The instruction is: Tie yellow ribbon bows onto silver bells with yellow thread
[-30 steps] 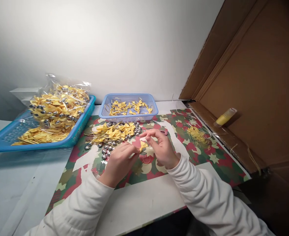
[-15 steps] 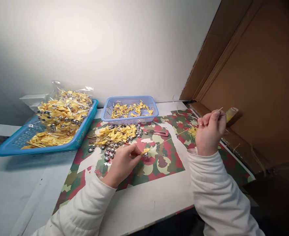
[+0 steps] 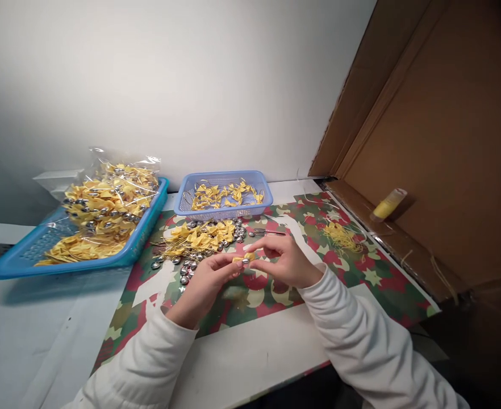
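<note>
My left hand (image 3: 210, 278) and my right hand (image 3: 282, 260) meet over the patterned sheet (image 3: 361, 289). Between their fingertips they pinch one small yellow ribbon bow with a silver bell (image 3: 244, 259). Just beyond the hands lies a loose pile of yellow bows (image 3: 199, 234) and a scatter of silver bells (image 3: 186, 264). Both arms wear white sleeves.
A small lilac basket (image 3: 225, 194) with bows stands behind the pile. At the left a blue tray (image 3: 29, 250) holds a clear bag of finished bows (image 3: 108, 196). Yellow threads (image 3: 339, 234) lie at the right, near scissors (image 3: 267, 232). A cardboard wall (image 3: 438, 147) carries a yellow tube (image 3: 387, 204).
My right hand, which had swung out to the right pulling a thread taut, has come back to the left hand. Both now pinch the bow.
</note>
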Demonstrator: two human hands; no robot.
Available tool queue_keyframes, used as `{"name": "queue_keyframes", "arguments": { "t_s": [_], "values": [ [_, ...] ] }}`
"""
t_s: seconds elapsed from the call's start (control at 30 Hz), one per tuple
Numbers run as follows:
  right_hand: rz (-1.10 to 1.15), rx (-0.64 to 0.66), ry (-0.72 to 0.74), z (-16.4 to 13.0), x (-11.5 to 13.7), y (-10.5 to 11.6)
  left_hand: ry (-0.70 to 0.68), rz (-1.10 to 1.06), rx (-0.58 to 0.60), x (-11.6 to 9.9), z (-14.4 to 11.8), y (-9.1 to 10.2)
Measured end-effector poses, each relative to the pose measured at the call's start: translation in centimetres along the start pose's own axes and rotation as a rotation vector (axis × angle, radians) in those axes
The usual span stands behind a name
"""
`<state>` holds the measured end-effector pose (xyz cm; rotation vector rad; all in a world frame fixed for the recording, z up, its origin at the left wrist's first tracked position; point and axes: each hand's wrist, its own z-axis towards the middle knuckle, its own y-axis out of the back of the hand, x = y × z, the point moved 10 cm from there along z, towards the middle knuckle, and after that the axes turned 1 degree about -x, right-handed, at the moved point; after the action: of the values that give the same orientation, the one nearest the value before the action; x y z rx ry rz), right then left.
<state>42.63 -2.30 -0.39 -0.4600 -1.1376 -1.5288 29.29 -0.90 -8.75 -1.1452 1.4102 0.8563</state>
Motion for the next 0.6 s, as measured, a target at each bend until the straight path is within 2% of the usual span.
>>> {"name": "queue_keyframes", "arguments": {
  "t_s": [0.07,0.2,0.3,0.37,0.47,0.53,0.6],
  "values": [
    [-0.017,0.01,0.054,0.0,0.2,-0.7,0.046,-0.076,-0.001,0.5,0.0,0.0],
    [-0.014,-0.06,0.099,-0.2,0.0,-0.5,0.133,-0.247,0.018,1.4,-0.1,-0.2],
    [-0.02,-0.079,0.109,-0.4,0.1,-0.6,0.114,-0.242,0.056,1.2,-0.2,-0.7],
    [0.0,-0.068,0.069,-0.4,-0.3,-1.0,0.069,-0.184,0.066,0.7,-0.3,-0.9],
    [0.152,-0.082,-0.096,-0.2,-2.3,-0.8,0.009,-0.067,0.01,0.0,-0.3,-0.3],
    [0.374,-0.204,-0.217,-0.1,-4.3,0.7,-0.084,0.098,-0.055,-0.9,-0.4,0.4],
    [0.622,-0.432,-0.316,-0.4,-6.7,3.2,-0.28,0.396,-0.109,-2.8,-1.0,0.5]
  ]
}}
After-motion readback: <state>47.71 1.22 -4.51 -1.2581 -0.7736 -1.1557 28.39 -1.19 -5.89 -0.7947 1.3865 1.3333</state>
